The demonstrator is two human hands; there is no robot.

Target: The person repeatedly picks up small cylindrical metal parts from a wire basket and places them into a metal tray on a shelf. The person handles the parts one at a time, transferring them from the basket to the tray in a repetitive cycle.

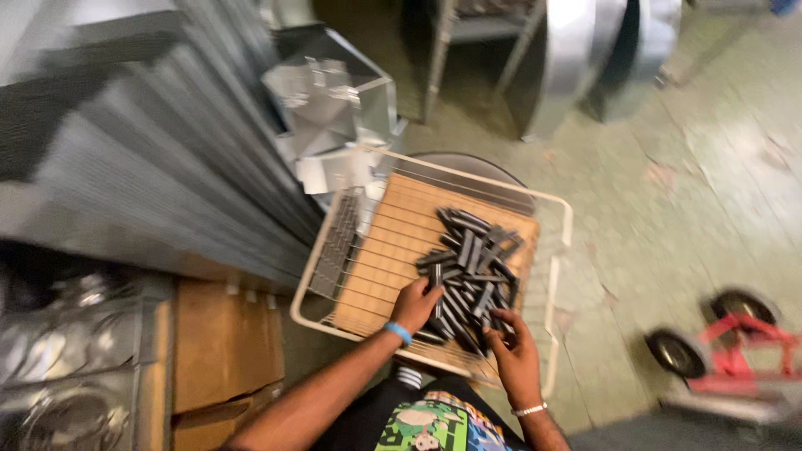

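A: Head view, nearest first: your legs show at the bottom edge, with a bright printed cloth (426, 426) across them. What are your hands on?

B: Your left hand (415, 304), blue band (398, 332) at the wrist, is curled around one dark strip (437, 292) at the near-left edge of the pile. Your right hand (514, 349), with a pale bracelet (530, 409), rests on the near-right edge of the pile, fingers bent among the strips. Whether it actually grips one, you cannot tell; the picture is blurred.

A: And where is the pile?

B: The pile (472, 271) of short dark metal strips lies on a brown board (393, 250) inside a white wire basket (561, 242), right in front of your knees. The strips cross each other loosely, mostly on the right half of the board. A second batch of grey pieces (336, 242) stands packed in a row along the basket's left side.

A: What lies around it?

B: To your left, a cardboard box (221, 342) beside a long stack of ribbed sheet metal (150, 175). Beyond the basket, a folded sheet-metal fitting (334, 100). Farther back, curved metal ducts (576, 50) stand on the floor (693, 167). To your right, a red cart (735, 334) with black wheels.
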